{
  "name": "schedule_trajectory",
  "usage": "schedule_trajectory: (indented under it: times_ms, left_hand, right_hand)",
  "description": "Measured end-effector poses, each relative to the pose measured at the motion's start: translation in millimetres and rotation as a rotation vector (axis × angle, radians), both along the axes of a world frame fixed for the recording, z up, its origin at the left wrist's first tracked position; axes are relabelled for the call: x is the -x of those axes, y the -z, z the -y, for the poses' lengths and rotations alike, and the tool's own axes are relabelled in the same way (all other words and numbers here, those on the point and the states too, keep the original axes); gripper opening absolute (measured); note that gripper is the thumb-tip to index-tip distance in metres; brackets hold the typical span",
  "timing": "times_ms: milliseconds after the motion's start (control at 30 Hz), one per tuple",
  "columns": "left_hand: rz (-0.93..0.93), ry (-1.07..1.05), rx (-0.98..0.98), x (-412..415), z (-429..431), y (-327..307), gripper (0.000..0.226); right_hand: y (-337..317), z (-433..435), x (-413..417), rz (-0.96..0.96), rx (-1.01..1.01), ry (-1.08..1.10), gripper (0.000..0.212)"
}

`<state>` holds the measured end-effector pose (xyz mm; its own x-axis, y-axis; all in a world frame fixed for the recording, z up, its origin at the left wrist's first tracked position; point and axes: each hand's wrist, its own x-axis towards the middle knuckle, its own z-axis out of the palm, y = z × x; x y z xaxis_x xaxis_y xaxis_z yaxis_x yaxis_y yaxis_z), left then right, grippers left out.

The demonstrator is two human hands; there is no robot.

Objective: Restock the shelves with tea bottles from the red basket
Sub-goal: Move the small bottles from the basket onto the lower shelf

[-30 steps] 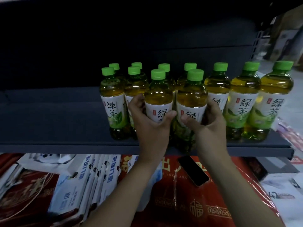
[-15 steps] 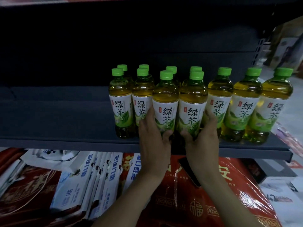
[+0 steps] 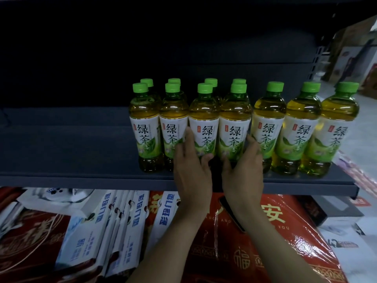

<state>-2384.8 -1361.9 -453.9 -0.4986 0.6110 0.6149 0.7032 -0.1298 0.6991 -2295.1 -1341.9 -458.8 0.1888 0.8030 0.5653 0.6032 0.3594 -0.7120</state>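
Green-capped tea bottles stand in two rows on the dark shelf. My left hand holds the lower part of the third front bottle, fingers along its left side and thumb across its front. My right hand holds the fourth front bottle the same way, with fingers on its right side. Both bottles stand upright on the shelf, touching each other. The red basket is not in view.
Two front bottles stand to the left of my hands and three to the right, with a back row behind. Below the shelf lie red gift packs, white-and-blue packs and a dark phone.
The two bottles I hold have gone back into line with the front row and stand on the shelf. My hands have slid lower on them.
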Motion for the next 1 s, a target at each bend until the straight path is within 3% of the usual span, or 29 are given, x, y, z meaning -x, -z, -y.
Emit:
schedule_trajectory:
  times_ms: [133,867,1000]
  left_hand:
    - [-0.048,-0.042,0.010,-2,0,-2,0.057]
    - [-0.106,-0.072,0.102,-2,-4,-5,0.051]
    - [-0.285,-0.051,0.178,6,13,-16,0.042]
  right_hand:
    - [2,-3,-1,-0.001,-0.001,-0.003,0.069]
    - [-4,-7,1,0.044,0.024,0.032,0.067]
    - [-12,4,0,0.074,0.008,0.014,0.071]
